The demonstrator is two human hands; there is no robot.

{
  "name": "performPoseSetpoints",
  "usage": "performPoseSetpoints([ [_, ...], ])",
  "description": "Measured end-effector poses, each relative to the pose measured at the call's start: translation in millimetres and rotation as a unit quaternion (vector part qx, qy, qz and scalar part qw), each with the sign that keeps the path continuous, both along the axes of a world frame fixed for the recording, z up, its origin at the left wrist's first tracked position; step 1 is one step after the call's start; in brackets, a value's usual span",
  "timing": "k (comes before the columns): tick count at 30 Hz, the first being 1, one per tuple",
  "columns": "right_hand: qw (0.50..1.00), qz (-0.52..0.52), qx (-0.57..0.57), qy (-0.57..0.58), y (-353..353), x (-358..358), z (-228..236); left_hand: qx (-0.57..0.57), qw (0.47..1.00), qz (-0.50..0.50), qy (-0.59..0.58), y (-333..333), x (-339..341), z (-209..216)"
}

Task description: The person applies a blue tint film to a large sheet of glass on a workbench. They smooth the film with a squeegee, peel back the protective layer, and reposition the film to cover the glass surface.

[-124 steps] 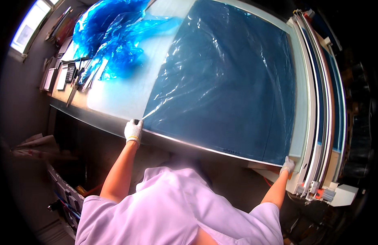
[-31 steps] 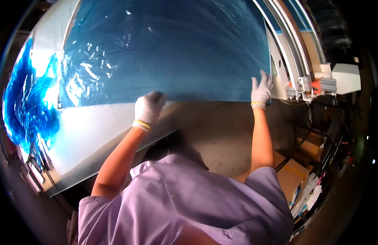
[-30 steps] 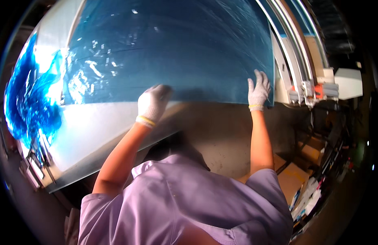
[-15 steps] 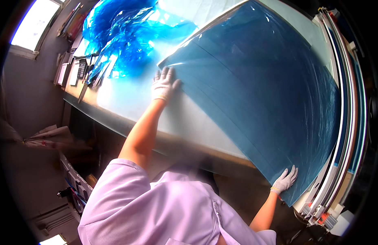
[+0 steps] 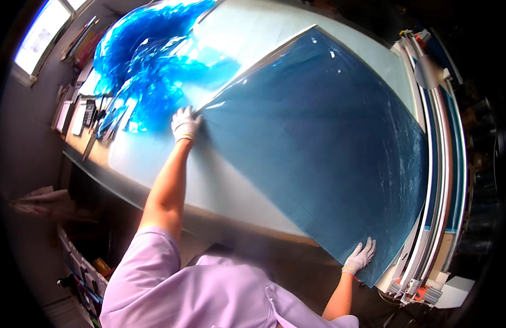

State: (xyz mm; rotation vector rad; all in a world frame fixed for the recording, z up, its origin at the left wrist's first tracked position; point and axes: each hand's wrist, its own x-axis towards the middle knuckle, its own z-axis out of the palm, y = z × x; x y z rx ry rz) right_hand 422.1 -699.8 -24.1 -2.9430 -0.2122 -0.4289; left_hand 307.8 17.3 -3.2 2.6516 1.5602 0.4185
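The sheet (image 5: 324, 147) lies askew on the table (image 5: 220, 186), its near corner overhanging, the right hand (image 5: 359, 257) splayed upon it, the left hand (image 5: 186, 124) at its left corner, grip unclear.

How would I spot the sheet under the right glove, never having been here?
Find the big pale table, then look toward the long rails at its right. The dark blue sheet lies askew beside them, the gloved right hand on its near end. Unlike the crumpled, bright blue film at left, it is spread out, with sharp corners.
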Motion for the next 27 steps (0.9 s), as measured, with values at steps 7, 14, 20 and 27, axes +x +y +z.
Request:
performPoseSetpoints([
  [7,1.0,-0.009,0.008,0.01,7.5,3.0,6.7,-0.383,0.835,0.039,-0.393,41.0,-13.5,0.8],
  [14,0.982,-0.038,0.184,-0.019,-13.7,3.0,9.4,-0.577,0.567,0.109,-0.577,-58.2,-17.4,18.3],
  [20,0.885,-0.463,0.001,-0.044,-134.1,22.9,8.8,-0.524,0.726,0.005,-0.445,-150.5,-19.4,25.6],
  [27,0.79,-0.359,0.474,0.152,-281.1,-7.8,-58.0,-0.365,0.826,-0.098,-0.419,-162.2,38.9,5.8],
])
